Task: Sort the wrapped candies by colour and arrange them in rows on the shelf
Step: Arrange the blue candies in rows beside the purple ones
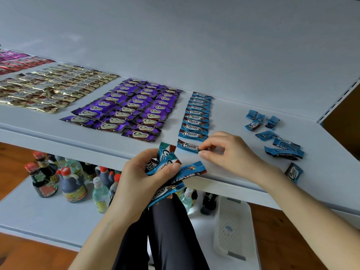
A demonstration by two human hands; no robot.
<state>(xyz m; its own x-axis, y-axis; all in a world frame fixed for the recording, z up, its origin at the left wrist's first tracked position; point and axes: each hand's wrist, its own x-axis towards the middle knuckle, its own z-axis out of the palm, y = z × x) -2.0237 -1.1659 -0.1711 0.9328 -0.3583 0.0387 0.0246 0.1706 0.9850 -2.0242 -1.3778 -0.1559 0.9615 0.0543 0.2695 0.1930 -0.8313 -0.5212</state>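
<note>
A single row of blue wrapped candies (196,117) runs from the back of the white shelf (233,106) to its front edge. My right hand (226,148) pinches the right end of the nearest blue candy (188,146), which lies flat at the front of that row. My left hand (144,176) grips a fanned bunch of several blue candies (175,168) just in front of the shelf edge. Loose blue candies (272,133) lie scattered to the right. Purple candies (134,110), gold candies (48,88) and red and pink candies (17,61) lie in rows further left.
On the lower shelf (39,215) stand several dark sauce bottles (58,182) and clear bottles (100,193). A white perforated basket (233,227) sits below my right arm. My dark-clothed legs (165,234) are in front of the lower shelf. A slotted shelf upright (339,100) bounds the right side.
</note>
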